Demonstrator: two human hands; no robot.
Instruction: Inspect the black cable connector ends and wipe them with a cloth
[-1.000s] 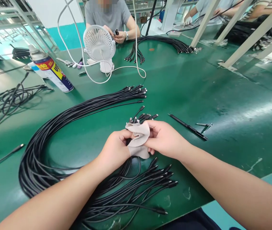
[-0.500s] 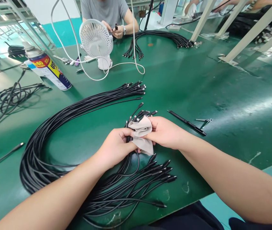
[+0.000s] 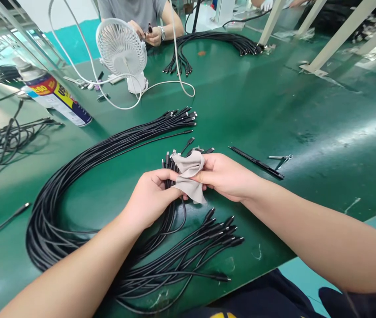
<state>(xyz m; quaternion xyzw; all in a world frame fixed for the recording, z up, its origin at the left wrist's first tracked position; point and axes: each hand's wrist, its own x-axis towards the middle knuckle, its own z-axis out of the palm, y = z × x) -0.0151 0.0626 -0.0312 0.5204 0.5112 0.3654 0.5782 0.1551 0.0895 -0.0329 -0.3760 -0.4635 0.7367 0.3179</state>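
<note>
My left hand (image 3: 151, 196) is closed, its thumb and fingers pinched at a black cable, the held part largely covered by cloth and fingers. My right hand (image 3: 226, 176) grips a crumpled grey cloth (image 3: 191, 164), folded around the same spot; what lies inside the fold is hidden. Just beyond my fingers, several cable connectors (image 3: 168, 160) stick out past the cloth. Below my hands, a fan of black cables (image 3: 204, 240) lies with its plugs pointing right. A long curved bundle of black cables (image 3: 85, 163) sweeps around to the left and back.
A black pen-like tool (image 3: 257, 163) and small metal scissors (image 3: 282, 161) lie to the right. Farther back stand a spray can (image 3: 58, 97) and a white fan (image 3: 122, 51) with a looping white cord. A co-worker's hands (image 3: 153, 35) are across the green table (image 3: 257, 101).
The whole view has shifted slightly. My hands and the cloth appear a little farther left and higher in the picture, with both grips kept.
</note>
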